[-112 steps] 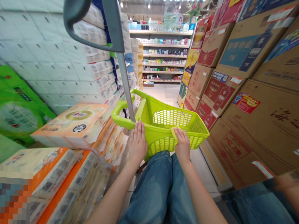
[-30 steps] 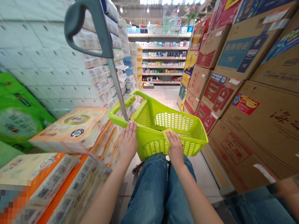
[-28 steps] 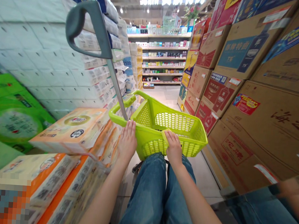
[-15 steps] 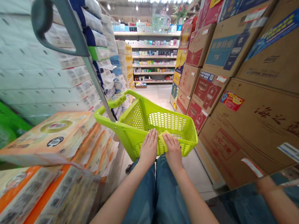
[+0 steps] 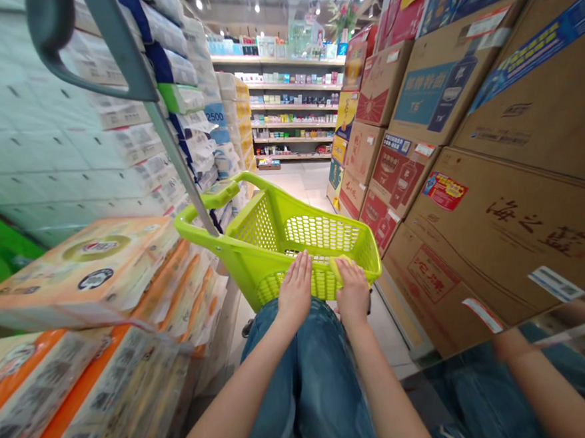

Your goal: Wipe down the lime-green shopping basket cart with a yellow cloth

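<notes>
A lime-green shopping basket (image 5: pixel 239 262) with a grey pull handle (image 5: pixel 105 26) stands tilted in front of my knees. My left hand (image 5: pixel 296 287) lies with fingers stretched out against the near side of the basket, at its rim. In my right hand (image 5: pixel 353 290) is a yellow cloth (image 5: pixel 336 269), pressed on the near rim further right. The fingers of that hand are bent over the cloth and hide part of it. Through the holes of the basket's far wall the pale floor shows.
Stacked cardboard cartons (image 5: pixel 517 221) form a wall on the right. Orange tissue packs (image 5: pixel 73 264) and white paper packs (image 5: pixel 167 70) are piled on the left. Down the aisle (image 5: pixel 300 179) stand shelves of small goods (image 5: pixel 294 119). A reflective surface (image 5: pixel 510 394) lies at lower right.
My right hand has slid the yellow cloth rightwards along the basket's near rim, away from my left hand. My left hand stays on the rim. The view has shifted slightly.
</notes>
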The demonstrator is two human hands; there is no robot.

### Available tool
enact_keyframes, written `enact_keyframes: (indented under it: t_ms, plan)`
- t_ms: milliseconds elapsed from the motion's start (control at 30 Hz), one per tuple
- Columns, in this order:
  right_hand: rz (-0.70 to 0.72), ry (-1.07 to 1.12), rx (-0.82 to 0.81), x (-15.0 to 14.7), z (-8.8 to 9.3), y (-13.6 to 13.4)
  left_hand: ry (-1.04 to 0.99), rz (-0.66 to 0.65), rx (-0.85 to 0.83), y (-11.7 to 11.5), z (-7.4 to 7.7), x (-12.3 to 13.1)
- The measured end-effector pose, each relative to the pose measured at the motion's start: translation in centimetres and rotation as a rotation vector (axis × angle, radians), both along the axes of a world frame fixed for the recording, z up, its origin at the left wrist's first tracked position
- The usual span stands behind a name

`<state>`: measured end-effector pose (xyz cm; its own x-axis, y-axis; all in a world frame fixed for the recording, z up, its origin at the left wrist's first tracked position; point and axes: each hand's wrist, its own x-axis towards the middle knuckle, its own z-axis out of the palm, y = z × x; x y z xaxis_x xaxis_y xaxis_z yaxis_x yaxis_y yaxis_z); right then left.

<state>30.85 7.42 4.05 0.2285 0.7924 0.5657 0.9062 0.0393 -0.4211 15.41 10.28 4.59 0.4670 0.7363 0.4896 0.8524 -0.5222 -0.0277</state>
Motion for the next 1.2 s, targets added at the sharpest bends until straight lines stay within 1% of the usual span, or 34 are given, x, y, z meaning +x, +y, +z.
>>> enact_keyframes:
  t_ms: [67,100,133,200,300,367,467,533,600,633,700,767,833,900,967,1000,1033,1100,1167,1200]
  plan:
    - [0.079,-0.027,-0.030,-2.9,1.0,1.1,-0.009,0.016,-0.001,-0.1,-0.1,0.3]
    - [0.101,-0.029,-0.039,-3.8,1.2,1.4,-0.015,0.023,-0.002,-0.1,-0.1,0.3]
    - [0.116,-0.027,-0.042,-4.3,1.3,1.6,-0.021,0.027,-0.004,-0.1,0.0,0.4]
    - [0.151,-0.031,-0.026,-4.0,0.9,1.4,-0.027,0.028,-0.012,-0.2,0.1,0.4]
    - [0.212,-0.059,0.019,-1.3,-0.3,0.2,-0.026,0.021,-0.032,-0.4,0.3,0.3]
    - [0.204,-0.043,0.042,1.3,-1.2,-0.7,-0.028,0.017,-0.046,-0.5,0.3,0.3]
    - [0.157,0.027,0.071,5.4,-2.1,-1.8,-0.035,0.008,-0.057,-0.4,0.3,0.1]
    - [0.115,0.068,0.089,7.6,-2.5,-2.4,-0.038,0.003,-0.062,-0.4,0.2,0.1]
    - [0.043,0.116,0.094,8.8,-2.8,-2.7,-0.040,0.000,-0.065,-0.3,0.0,0.1]
    - [-0.007,0.138,0.091,8.9,-2.9,-2.8,-0.046,-0.002,-0.065,-0.2,-0.1,0.1]
    - [-0.101,0.145,0.071,8.0,-2.9,-2.5,-0.071,0.000,-0.057,-0.2,-0.4,0.2]
    - [-0.127,0.092,0.043,5.6,-2.5,-1.8,-0.094,0.003,-0.048,-0.1,-0.5,0.3]
    - [-0.073,0.025,0.020,2.6,-2.0,-0.8,-0.095,0.009,-0.044,-0.1,-0.6,0.4]
    - [0.018,-0.024,0.003,-0.4,-1.3,0.4,-0.083,0.014,-0.040,-0.1,-0.6,0.4]
    - [0.090,-0.055,-0.003,-2.5,-0.7,1.3,-0.072,0.017,-0.033,0.0,-0.6,0.4]
    - [0.120,-0.068,-0.002,-3.0,-0.5,1.6,-0.067,0.016,-0.029,0.0,-0.5,0.3]
    - [0.149,-0.081,0.001,-3.2,-0.4,1.6,-0.064,0.015,-0.025,0.0,-0.5,0.3]
    - [0.197,-0.106,0.012,-2.4,-0.5,1.3,-0.062,0.014,-0.020,0.0,-0.5,0.2]
    - [0.213,-0.115,0.028,-0.3,-0.9,0.4,-0.066,0.015,-0.017,-0.1,-0.4,0.2]
    - [0.199,-0.106,0.039,1.1,-1.2,-0.2,-0.069,0.014,-0.017,-0.1,-0.4,0.2]
